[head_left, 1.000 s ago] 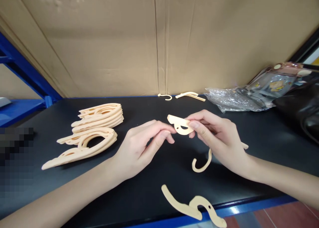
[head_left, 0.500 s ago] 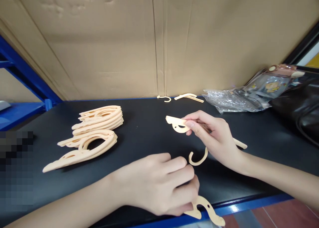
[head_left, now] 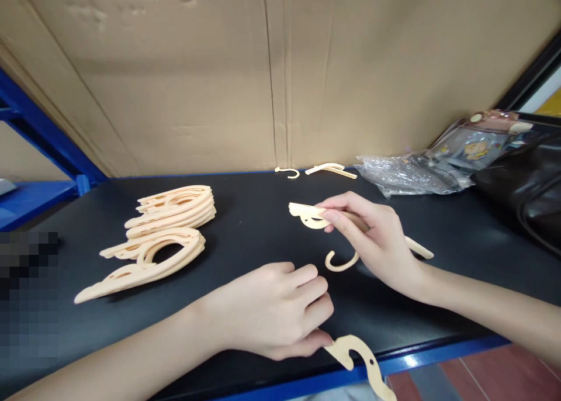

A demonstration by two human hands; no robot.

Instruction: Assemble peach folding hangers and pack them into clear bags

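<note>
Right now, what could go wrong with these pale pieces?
The curved piece at your left hand shows against the blue front rail, so it could fall if your grip is loose. The hook near your right hand might get knocked. Your left forearm could brush the nearer stack.

Front piece point(head_left: 363, 349): one end behind left hand point(head_left: 280, 313), other cut off below
Hook point(head_left: 339, 268): partly behind right hand point(head_left: 381, 243)
Bag point(head_left: 517, 190): cut off right

Left hand point(head_left: 280, 316) and right hand point(head_left: 372, 237) bare, slim fingers point(head_left: 319, 311); left forearm point(head_left: 144, 345), right forearm point(head_left: 482, 304) uncovered.
</note>
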